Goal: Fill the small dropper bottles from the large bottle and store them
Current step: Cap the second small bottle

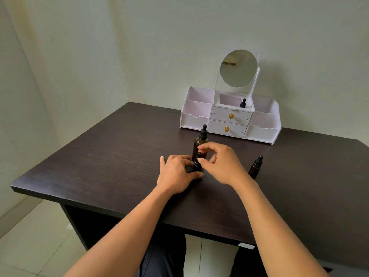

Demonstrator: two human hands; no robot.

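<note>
Our left hand (175,174) grips the small dropper bottle (197,166) at its base; right hand (219,162) pinches its black cap, bottle standing just in front of the large amber bottle (200,145). Second small bottle (256,166) stands right of the large one; a third (243,103) sits behind it in the white organizer (263,132). Glass looks light, smooth, breakable: we'd hold the body, twist at the collar. No readable labels.

Surface (111,156): dark brown, wood-grained. Large bottle (200,145): amber, black dropper cap. Organizer (229,118) at 12 o'clock: white, gold drawer knobs (231,116). Walls pale green.
</note>
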